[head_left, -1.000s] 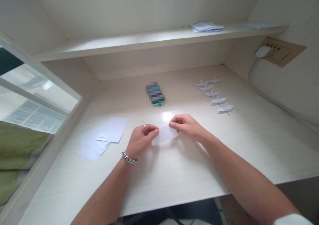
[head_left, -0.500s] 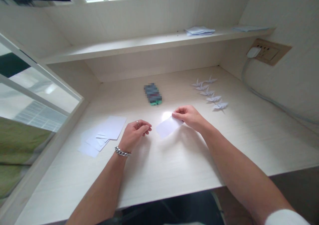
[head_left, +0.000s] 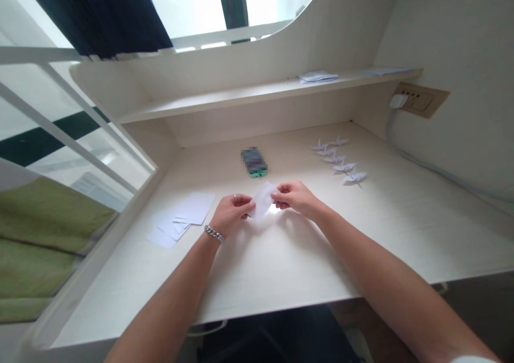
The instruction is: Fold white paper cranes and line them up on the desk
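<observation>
A small white sheet of paper [head_left: 263, 199] is held just above the middle of the pale wooden desk [head_left: 281, 256]. My left hand [head_left: 232, 213], with a ring and a chain bracelet, pinches the sheet's lower left edge. My right hand [head_left: 295, 197] pinches its right edge. The sheet stands tilted between the two hands. Both hands are closed on it.
Loose white paper sheets [head_left: 182, 218] lie left of my hands. Several folded paper cranes [head_left: 339, 159] stand in a row at the back right. A blurred dark object [head_left: 254, 162] lies behind the hands. A shelf [head_left: 257, 91] carries folded papers [head_left: 317, 76]. A wall socket [head_left: 417, 99] with plug and cable is at right.
My left hand, which had let go of the sheet half a second ago, has taken hold of its left edge again. The sheet is lifted and tilted. The camera has tipped upward.
</observation>
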Motion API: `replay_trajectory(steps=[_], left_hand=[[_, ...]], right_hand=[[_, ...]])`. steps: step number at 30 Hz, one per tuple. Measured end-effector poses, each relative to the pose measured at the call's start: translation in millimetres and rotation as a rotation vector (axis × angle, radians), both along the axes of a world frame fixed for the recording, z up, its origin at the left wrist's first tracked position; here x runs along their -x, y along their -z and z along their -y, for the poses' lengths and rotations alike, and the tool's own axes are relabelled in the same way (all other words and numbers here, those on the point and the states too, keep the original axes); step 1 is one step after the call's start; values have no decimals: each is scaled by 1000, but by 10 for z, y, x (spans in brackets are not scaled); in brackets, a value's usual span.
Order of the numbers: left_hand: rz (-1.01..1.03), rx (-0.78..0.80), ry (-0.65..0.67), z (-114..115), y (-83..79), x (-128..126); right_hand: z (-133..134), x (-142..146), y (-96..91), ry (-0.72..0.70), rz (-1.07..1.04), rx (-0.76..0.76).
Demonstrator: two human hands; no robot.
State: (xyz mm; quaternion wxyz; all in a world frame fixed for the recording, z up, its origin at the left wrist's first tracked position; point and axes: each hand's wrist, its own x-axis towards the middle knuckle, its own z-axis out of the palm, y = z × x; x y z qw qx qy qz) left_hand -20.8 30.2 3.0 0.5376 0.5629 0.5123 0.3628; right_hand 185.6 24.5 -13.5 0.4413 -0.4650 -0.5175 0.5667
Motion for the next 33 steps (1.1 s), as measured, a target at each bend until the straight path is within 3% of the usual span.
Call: replay_trajectory(steps=[4,8,11,19,33], left_hand=[[1,-56,143,-88,-61,-67],[2,-141,167,-147,-70,-85],[-24,-146,215,-141,-60,-39],[-136,-122,228,-21,-37,22],[-6,-228,43,270,-165,79]], right_hand=[[-3,51,-7,-62,26,-23],[-24,81,-78,-19,59,-51],[-36,104,-113,-72,93,-55],[60,142,38,-125,-2,15],[298,231,-146,-38,-226,-18]])
